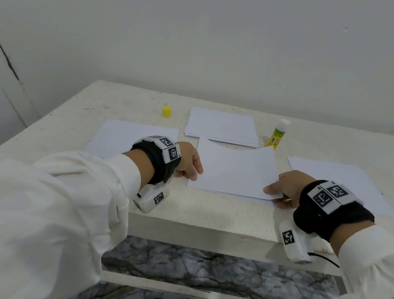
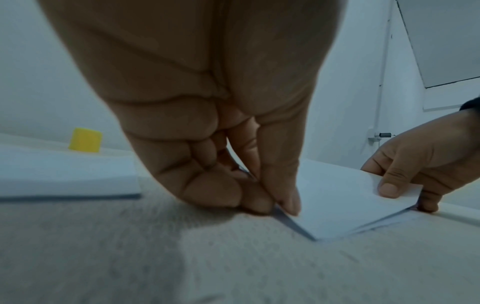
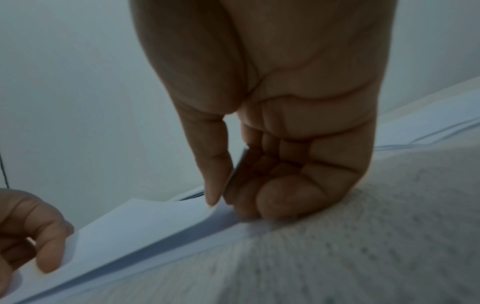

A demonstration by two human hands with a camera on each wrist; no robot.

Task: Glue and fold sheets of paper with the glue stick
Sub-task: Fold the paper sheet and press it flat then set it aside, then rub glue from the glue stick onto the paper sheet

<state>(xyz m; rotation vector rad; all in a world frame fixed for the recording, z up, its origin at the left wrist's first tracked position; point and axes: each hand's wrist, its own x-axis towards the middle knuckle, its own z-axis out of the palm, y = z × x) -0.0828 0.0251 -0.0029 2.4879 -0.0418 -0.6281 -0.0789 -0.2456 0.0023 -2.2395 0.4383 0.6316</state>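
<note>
Folded sheet [image 1: 234, 171]: lies at the near middle of the counter [image 1: 210, 211], top layer brought over the lower. Left hand [image 1: 188, 160] and right hand [image 1: 284, 189]: each grip is pinched on a near corner, thumb above. Step judged: edges being aligned; pressing flat is called for next. Beyond: paper stack [image 1: 221, 127], uncapped glue stick [image 1: 277, 134], yellow cap [image 1: 166, 111], loose sheets at both sides. Nothing is seen obstructing.
</note>
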